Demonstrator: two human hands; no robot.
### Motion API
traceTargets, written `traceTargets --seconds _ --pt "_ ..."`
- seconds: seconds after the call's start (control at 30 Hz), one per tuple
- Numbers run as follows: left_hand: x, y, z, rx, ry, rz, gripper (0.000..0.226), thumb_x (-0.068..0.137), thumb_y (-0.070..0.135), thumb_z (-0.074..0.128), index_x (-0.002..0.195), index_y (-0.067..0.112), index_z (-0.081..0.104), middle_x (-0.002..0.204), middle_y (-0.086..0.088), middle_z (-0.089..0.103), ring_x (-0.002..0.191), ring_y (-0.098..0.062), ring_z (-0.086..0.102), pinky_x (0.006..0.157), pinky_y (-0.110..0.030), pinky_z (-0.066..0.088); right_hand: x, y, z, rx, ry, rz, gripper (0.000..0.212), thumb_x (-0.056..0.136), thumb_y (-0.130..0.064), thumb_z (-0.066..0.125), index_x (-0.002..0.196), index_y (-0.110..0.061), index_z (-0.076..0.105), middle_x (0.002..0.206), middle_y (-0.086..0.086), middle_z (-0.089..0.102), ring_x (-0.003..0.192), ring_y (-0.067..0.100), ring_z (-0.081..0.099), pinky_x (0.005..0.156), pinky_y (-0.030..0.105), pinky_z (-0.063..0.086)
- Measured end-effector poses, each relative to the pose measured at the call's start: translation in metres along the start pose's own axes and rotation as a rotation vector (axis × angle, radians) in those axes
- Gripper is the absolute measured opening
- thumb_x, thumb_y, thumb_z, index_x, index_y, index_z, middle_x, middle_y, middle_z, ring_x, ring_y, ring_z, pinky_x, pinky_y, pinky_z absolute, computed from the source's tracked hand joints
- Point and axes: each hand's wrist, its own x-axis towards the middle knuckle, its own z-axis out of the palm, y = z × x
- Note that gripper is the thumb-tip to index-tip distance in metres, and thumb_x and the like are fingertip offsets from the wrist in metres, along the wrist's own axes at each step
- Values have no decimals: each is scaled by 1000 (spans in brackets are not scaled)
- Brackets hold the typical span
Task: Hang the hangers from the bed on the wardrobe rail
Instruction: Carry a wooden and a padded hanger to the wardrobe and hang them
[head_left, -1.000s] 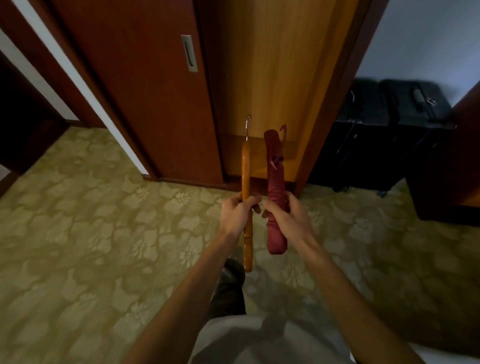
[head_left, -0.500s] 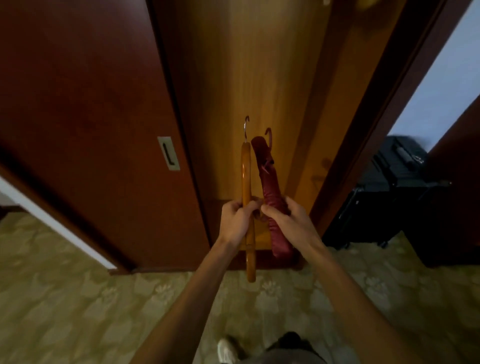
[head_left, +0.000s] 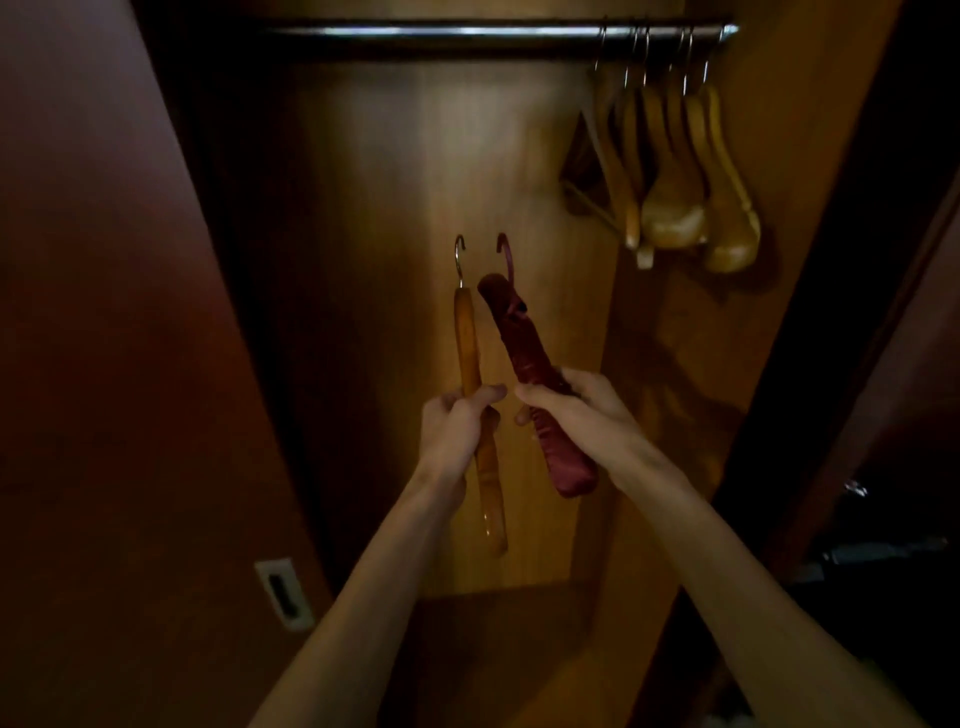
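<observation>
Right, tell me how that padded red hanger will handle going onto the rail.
The padded red hanger, gripped by the right hand, probably has a stiff core: it juts out straight without sagging. Its satin-looking cover has a sheen, so it may slide in the grip. Its thin hook should catch the rail easily, left of the hung wooden hangers.

Left hand (head_left: 457, 431) gripping wooden hanger (head_left: 470, 343), right hand (head_left: 576, 410) gripping red padded hanger (head_left: 519, 332), rail (head_left: 467, 32) above

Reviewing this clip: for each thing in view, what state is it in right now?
Wooden hanger: held in left hand, hook up, not on the rail.
Red padded hanger: held in right hand, hook up, unhung.
Rail: bare on the left.
Hung hangers: bunched at the rail's right end.
Wardrobe door: slid open.
</observation>
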Motion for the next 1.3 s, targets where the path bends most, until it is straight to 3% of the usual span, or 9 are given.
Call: traceTargets --seconds 0.1,0.2,0.3,0.43,0.57,0.83,0.97,1.17,1.3 --pt "49 41 10 -20 -3 43 48 68 47 79 95 9 67 77 -3 63 74 -21 60 70 -40 47 49 -33 -15 21 18 -66 24 91 -39 69 100 -17 74 79 -6 76 65 0 67 65 21 49" --pt "87 82 26 -46 -7 112 74 62 50 79 115 1 67 80 -4 66 81 -24 64 82 -48 56 89 -60 -28 54 40 -113 25 91 -40 67 101 -18 74 82 -4 78 74 8 70 71 27 54" --pt "116 119 40 -46 -22 175 58 70 44 76 111 2 70 76 -4 67 78 -24 67 89 -50 56 123 -81 -38 88 86 -167 26 90 -41 68 106 -20 73 86 -2 79 81 14 73 72 30 55" --pt "137 153 57 13 -53 268 22 83 37 71 80 15 70 64 3 67 74 -22 67 87 -47 57 157 -101 -46 116 166 -207 27 90 -41 67 104 -20 75 88 -2 78 85 15 73 74 30 56" --pt "156 178 68 38 -85 331 21 84 37 71 70 20 71 65 3 69 75 -21 68 84 -41 57 177 -114 -53 162 212 -248 26 93 -38 65 104 -17 75 94 -1 77 86 16 72 71 25 53" --pt "175 207 86 45 -161 394 19 90 31 68 83 15 74 60 6 69 59 -8 67 64 -26 52 201 -133 -66 193 266 -272 18 94 -32 64 99 -18 74 77 -8 75 73 9 69 68 25 51" --pt "182 213 94 11 -177 351 23 92 28 67 97 9 78 58 8 66 54 -6 64 53 -18 50 213 -143 -79 228 300 -215 30 88 -36 68 108 -14 74 98 9 77 91 26 73 78 36 57" --pt "193 202 108 32 -233 303 24 92 34 67 98 12 74 66 6 64 64 -11 60 63 -26 48 227 -149 -95 186 301 -105 44 86 -43 69 120 -14 63 105 13 73 94 30 71 71 35 56" --pt "193 195 114 46 -253 261 18 94 37 63 92 20 69 60 11 61 58 -8 56 54 -21 44 225 -147 -96 160 323 -112 23 91 -36 67 104 -18 66 100 10 72 88 26 70 72 33 57"
